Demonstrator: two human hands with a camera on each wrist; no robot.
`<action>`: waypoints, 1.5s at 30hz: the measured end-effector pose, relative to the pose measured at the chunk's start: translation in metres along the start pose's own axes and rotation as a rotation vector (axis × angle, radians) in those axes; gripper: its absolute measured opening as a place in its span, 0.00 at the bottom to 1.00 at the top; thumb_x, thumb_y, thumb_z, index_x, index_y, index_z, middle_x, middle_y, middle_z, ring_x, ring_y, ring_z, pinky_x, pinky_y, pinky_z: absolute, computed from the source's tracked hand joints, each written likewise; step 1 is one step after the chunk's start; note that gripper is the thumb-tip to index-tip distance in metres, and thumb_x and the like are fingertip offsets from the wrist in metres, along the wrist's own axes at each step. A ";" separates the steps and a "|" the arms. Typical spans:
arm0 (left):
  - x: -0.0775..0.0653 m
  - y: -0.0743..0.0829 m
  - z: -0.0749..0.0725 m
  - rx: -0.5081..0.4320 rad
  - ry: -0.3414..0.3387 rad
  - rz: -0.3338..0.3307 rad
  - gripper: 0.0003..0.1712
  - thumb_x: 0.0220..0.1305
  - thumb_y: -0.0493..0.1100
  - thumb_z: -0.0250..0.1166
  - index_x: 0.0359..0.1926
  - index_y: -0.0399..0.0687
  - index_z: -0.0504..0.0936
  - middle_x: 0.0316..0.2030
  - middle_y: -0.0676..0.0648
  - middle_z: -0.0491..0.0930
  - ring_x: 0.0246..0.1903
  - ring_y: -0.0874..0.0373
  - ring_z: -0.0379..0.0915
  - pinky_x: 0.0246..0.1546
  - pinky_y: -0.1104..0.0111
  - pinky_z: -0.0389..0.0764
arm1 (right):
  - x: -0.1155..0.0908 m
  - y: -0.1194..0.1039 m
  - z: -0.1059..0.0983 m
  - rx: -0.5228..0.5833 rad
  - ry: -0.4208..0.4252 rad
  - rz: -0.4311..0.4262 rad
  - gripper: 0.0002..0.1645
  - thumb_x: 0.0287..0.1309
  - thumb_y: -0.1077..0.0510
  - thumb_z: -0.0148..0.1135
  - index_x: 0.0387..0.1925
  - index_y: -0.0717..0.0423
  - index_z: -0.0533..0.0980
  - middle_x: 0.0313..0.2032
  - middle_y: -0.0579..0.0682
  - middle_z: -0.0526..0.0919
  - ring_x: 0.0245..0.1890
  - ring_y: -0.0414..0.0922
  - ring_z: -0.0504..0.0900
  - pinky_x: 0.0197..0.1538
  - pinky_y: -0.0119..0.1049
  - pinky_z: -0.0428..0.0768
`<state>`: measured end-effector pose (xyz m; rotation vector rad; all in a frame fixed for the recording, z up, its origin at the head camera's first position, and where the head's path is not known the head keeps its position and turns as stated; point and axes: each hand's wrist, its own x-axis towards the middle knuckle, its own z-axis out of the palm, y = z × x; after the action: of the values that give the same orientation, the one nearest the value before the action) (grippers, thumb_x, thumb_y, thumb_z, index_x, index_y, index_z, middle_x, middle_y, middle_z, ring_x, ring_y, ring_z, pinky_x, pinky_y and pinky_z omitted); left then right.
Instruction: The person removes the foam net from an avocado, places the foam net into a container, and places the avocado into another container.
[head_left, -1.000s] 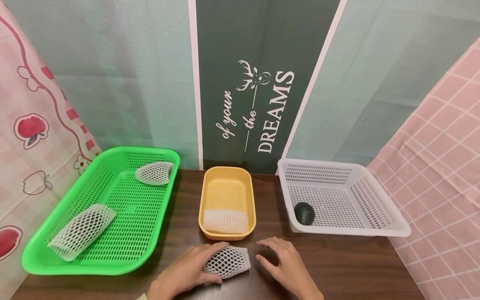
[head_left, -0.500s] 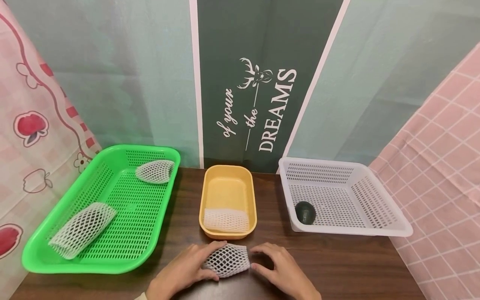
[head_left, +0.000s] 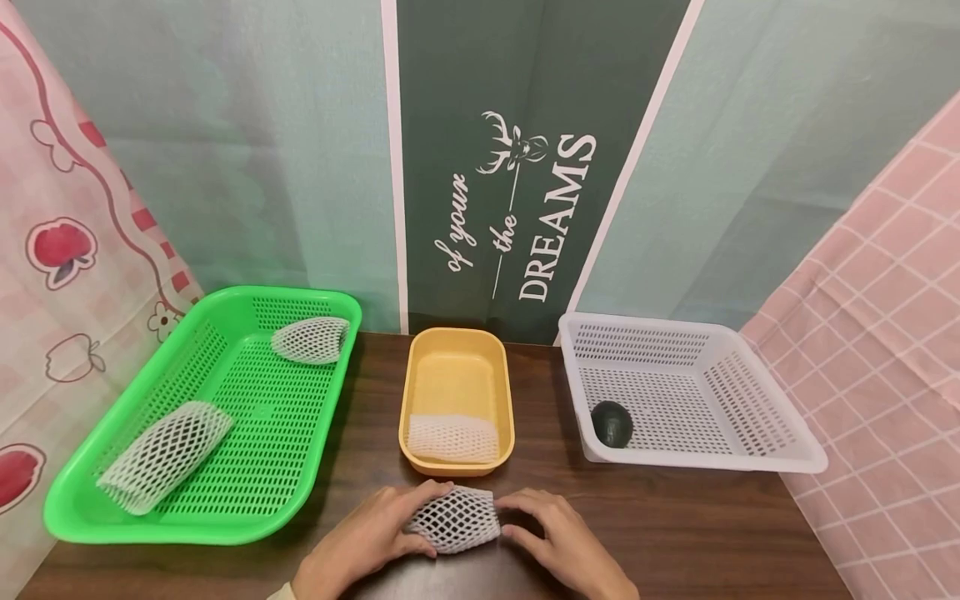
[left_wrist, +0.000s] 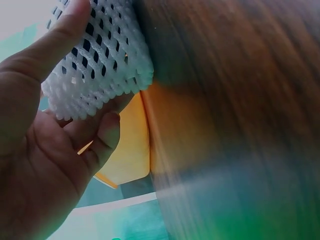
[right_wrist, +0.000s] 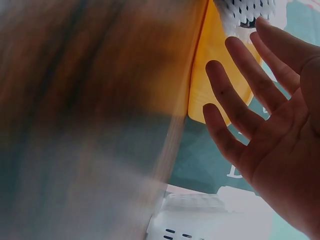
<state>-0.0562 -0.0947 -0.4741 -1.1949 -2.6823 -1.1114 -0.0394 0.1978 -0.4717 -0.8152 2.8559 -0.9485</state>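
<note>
On the table in front of me lies a white foam fruit net [head_left: 455, 521] with something dark showing through its mesh. My left hand [head_left: 367, 533] holds its left end between thumb and fingers. In the left wrist view, the left thumb lies across the net [left_wrist: 97, 65] and the other fingers are behind it. My right hand [head_left: 558, 537] is at the net's right end, thumb and forefinger tips at its edge. Its fingers [right_wrist: 235, 100] are spread and loosely extended in the right wrist view. Just beyond the hands, an empty-looking foam net [head_left: 452, 439] lies in a yellow tray [head_left: 457, 337].
At the left, a green basket [head_left: 262, 467] holds two netted things, one near its front [head_left: 167, 457] and one at its back right [head_left: 311, 341]. To the right, a white basket [head_left: 705, 462] holds a dark green, avocado-like fruit [head_left: 612, 424]. Curtains stand behind and at both sides.
My right hand has moved left, from a gap away up to the right end of the net. The left hand keeps its hold and the net stays nearly in place.
</note>
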 end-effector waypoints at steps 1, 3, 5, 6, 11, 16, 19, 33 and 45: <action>0.000 0.000 0.000 -0.004 0.000 -0.001 0.35 0.54 0.56 0.69 0.63 0.56 0.73 0.37 0.55 0.87 0.33 0.75 0.75 0.34 0.75 0.78 | 0.000 0.000 0.000 0.008 0.005 -0.012 0.16 0.64 0.47 0.63 0.52 0.40 0.81 0.48 0.35 0.84 0.50 0.36 0.82 0.53 0.38 0.81; 0.000 -0.001 0.000 -0.010 -0.002 -0.003 0.34 0.55 0.56 0.69 0.63 0.57 0.73 0.37 0.55 0.87 0.33 0.75 0.75 0.34 0.75 0.78 | 0.001 0.001 0.001 0.024 0.013 -0.033 0.16 0.63 0.47 0.63 0.52 0.41 0.81 0.48 0.36 0.85 0.49 0.37 0.82 0.53 0.37 0.81; -0.001 -0.001 0.000 -0.014 -0.008 -0.012 0.33 0.56 0.56 0.68 0.62 0.57 0.73 0.38 0.55 0.87 0.33 0.75 0.75 0.34 0.75 0.78 | 0.001 0.001 0.001 0.035 0.023 -0.056 0.17 0.63 0.47 0.63 0.52 0.42 0.81 0.48 0.37 0.85 0.49 0.37 0.83 0.52 0.37 0.81; -0.001 -0.001 0.000 -0.017 -0.014 -0.019 0.32 0.56 0.56 0.67 0.62 0.58 0.73 0.38 0.55 0.87 0.34 0.75 0.75 0.34 0.74 0.78 | 0.002 0.001 0.002 0.041 0.028 -0.067 0.16 0.64 0.48 0.63 0.53 0.43 0.81 0.48 0.38 0.85 0.49 0.38 0.83 0.52 0.37 0.81; -0.001 -0.002 -0.001 -0.017 -0.028 -0.034 0.31 0.57 0.56 0.67 0.61 0.58 0.73 0.37 0.55 0.87 0.34 0.74 0.77 0.33 0.74 0.78 | 0.004 0.001 0.004 0.055 0.060 -0.105 0.13 0.67 0.53 0.59 0.51 0.45 0.82 0.47 0.40 0.87 0.48 0.38 0.84 0.50 0.36 0.82; -0.001 -0.002 -0.001 -0.017 -0.023 -0.018 0.30 0.57 0.56 0.67 0.60 0.58 0.73 0.39 0.55 0.86 0.35 0.74 0.77 0.34 0.74 0.79 | 0.006 -0.002 0.006 0.075 0.047 -0.066 0.14 0.66 0.52 0.61 0.51 0.49 0.82 0.47 0.42 0.87 0.49 0.39 0.85 0.51 0.36 0.83; -0.001 -0.002 -0.001 -0.020 -0.016 -0.008 0.29 0.57 0.56 0.66 0.60 0.58 0.73 0.40 0.56 0.86 0.36 0.74 0.78 0.35 0.75 0.79 | 0.006 -0.003 0.007 0.080 0.019 -0.041 0.19 0.62 0.52 0.66 0.53 0.52 0.81 0.49 0.45 0.87 0.51 0.40 0.85 0.53 0.38 0.82; -0.001 -0.002 0.000 0.034 0.033 0.022 0.26 0.55 0.54 0.68 0.55 0.59 0.75 0.37 0.60 0.85 0.33 0.75 0.76 0.33 0.76 0.76 | 0.015 -0.012 0.013 0.053 -0.045 -0.012 0.23 0.56 0.58 0.68 0.56 0.52 0.80 0.50 0.45 0.87 0.50 0.38 0.84 0.54 0.37 0.81; 0.000 -0.002 0.000 0.119 0.067 0.025 0.23 0.51 0.54 0.70 0.47 0.58 0.74 0.22 0.66 0.69 0.21 0.77 0.61 0.23 0.81 0.65 | 0.020 -0.015 0.017 0.053 -0.044 -0.043 0.27 0.54 0.55 0.71 0.57 0.50 0.78 0.50 0.43 0.86 0.49 0.39 0.83 0.54 0.39 0.80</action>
<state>-0.0573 -0.0958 -0.4751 -1.1482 -2.6346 -0.9562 -0.0462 0.1680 -0.4745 -0.8841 2.7746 -0.9927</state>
